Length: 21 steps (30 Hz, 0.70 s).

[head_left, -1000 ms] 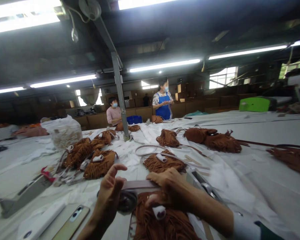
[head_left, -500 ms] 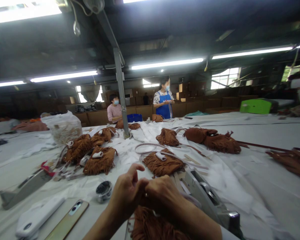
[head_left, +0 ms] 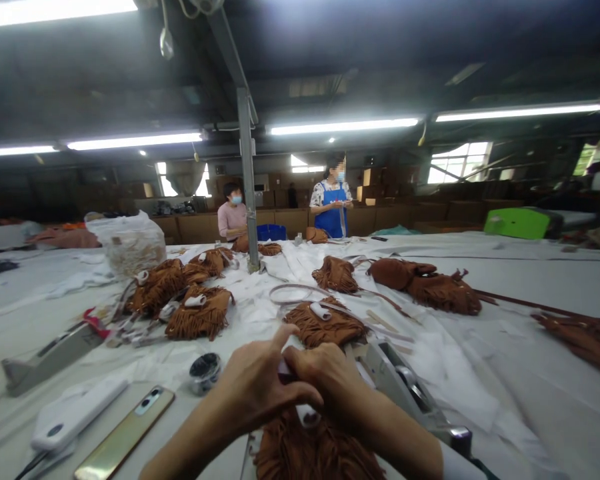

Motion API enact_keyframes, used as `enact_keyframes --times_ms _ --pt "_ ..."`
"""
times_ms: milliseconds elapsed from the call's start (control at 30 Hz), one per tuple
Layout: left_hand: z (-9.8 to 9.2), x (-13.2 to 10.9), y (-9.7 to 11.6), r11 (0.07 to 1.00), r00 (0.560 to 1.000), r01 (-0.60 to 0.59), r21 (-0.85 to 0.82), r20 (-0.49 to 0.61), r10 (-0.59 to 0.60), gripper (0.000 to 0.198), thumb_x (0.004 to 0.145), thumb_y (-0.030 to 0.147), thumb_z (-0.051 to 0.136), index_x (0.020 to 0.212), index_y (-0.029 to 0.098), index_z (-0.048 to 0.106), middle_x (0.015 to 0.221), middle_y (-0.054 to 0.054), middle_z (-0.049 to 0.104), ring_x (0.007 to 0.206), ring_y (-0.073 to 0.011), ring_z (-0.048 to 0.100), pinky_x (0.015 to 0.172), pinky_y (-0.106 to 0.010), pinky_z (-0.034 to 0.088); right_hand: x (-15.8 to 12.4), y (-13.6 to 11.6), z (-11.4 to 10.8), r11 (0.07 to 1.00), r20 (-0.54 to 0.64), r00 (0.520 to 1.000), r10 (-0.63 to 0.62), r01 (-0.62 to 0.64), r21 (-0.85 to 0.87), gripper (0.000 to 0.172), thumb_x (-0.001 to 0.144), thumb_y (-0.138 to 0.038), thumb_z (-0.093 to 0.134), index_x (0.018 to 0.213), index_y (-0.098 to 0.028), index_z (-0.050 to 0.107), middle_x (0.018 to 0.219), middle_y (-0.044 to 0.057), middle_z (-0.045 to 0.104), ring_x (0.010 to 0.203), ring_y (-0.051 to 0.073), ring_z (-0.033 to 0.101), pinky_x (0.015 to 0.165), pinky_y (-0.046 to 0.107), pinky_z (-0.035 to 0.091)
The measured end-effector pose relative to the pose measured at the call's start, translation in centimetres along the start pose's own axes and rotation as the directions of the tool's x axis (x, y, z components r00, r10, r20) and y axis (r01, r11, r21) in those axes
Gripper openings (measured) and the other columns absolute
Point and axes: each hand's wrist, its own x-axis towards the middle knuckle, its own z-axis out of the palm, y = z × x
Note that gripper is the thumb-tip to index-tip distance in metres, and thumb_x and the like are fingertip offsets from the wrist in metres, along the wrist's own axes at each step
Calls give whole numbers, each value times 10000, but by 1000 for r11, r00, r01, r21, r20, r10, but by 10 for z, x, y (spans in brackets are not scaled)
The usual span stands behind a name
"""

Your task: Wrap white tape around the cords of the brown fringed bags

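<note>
My left hand (head_left: pixel 253 377) is raised over the near table, thumb and forefinger stretched apart, its other fingers partly hidden. Against it, my right hand (head_left: pixel 325 373) is closed, with the fingers curled in. A sliver of something pale (head_left: pixel 283 369) shows between the two hands, too little to name. Just below them lies a brown fringed suede bag (head_left: pixel 315 457), with a small white roll (head_left: pixel 309 416) on top. Beyond the hands is another fringed bag (head_left: pixel 325 327) with a white roll and a pale strap.
A grey tape dispenser (head_left: pixel 405 387) stands close on the right, a second dispenser (head_left: pixel 55 357) at left. A phone (head_left: pixel 125 437), a white handheld device (head_left: pixel 77 413) and a dark-topped cup (head_left: pixel 205 372) lie left. Several fringed bags surround a post (head_left: pixel 247 180); two people are behind.
My left thumb has swung down and away from the forefinger, opening a gap where the pale thing shows. The white roll on the nearest bag has come into view. The camera view has shifted slightly.
</note>
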Motion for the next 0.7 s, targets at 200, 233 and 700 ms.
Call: enact_keyframes --times_ms 200,233,700 --pt "3 8 -4 820 944 -18 -572 -281 -175 322 766 461 659 890 215 491 529 69 509 409 -87 412 401 -154 288 26 -5 -10 886 -71 997 -26 56 461 330 762 -431 690 941 -165 614 757 -13 638 622 103 539 555 183 352" --pt "5 8 -9 756 907 -76 -650 -360 -218 322 783 478 636 869 223 460 519 87 477 398 -75 390 401 -146 292 28 -5 -8 866 -75 997 -9 45 498 287 790 -414 661 907 -157 610 737 -19 621 609 94 517 549 176 352" --pt "-4 37 -15 756 938 -25 -654 -277 -208 357 712 470 710 808 194 505 455 80 490 330 -65 405 326 -122 260 56 23 -2 907 -17 1000 -23 28 421 278 751 -386 700 743 -134 583 609 -51 502 560 70 432 527 170 318"
